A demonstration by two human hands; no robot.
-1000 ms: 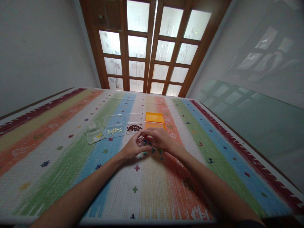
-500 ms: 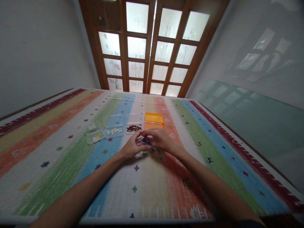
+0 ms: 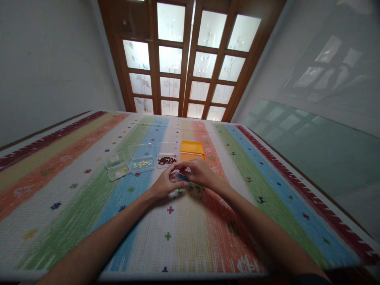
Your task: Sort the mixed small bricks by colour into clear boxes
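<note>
My left hand (image 3: 166, 183) is curled around the near-left side of a small clear plastic box (image 3: 177, 175), its thumb along the front. Blue pieces (image 3: 184, 177) show between my hands, apparently inside the box. My right hand (image 3: 198, 171) arches over the box from the right, fingers bent down at its far edge. What its fingertips hold, if anything, is hidden. Just below the hands, small green and blue pieces (image 3: 200, 188) lie scattered on the striped tablecloth (image 3: 190, 221).
Left of my hands stand open clear boxes: one with dark brown pieces (image 3: 166, 160), one with pale pieces (image 3: 143, 164), one with yellow pieces (image 3: 121, 172). An open orange case (image 3: 192, 147) lies just beyond my right hand. Wooden glazed doors (image 3: 185, 79) close off the far end.
More blue pieces show between my hands than before. My right hand has shifted very slightly; the left hand and the boxes look unmoved.
</note>
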